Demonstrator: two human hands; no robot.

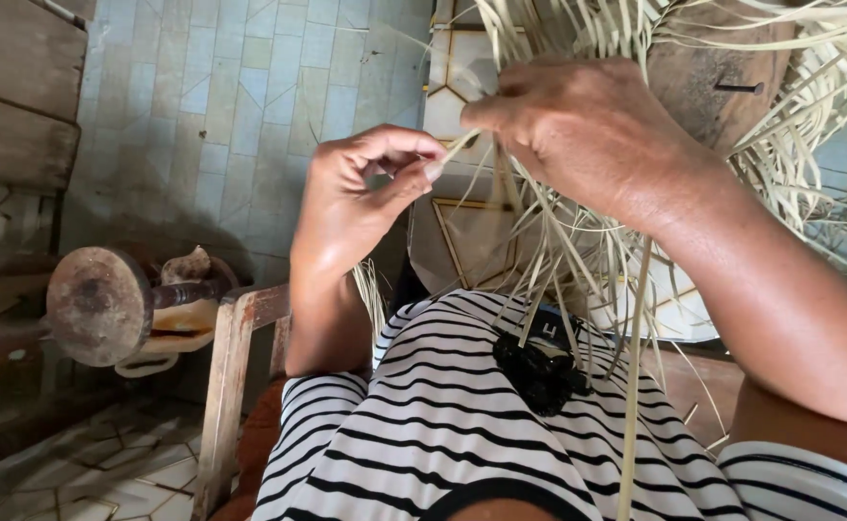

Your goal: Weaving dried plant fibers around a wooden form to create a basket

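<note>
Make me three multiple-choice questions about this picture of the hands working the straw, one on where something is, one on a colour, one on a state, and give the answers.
1. Where is the round wooden block?
A. low on the left
B. on the lap
C. top right

2. What colours is the shirt?
A. plain red
B. black and white stripes
C. green checks

3. What is the left hand doing?
A. lying flat and open
B. pinching a straw strip
C. gripping the block

Answers:
1 A, the block sits at the lower left beside a wooden frame.
2 B, black and white stripes cross the lap.
3 B, thumb and forefinger are closed on a pale strip that runs to the right hand, whose fingers are in the straw bundle.
</note>
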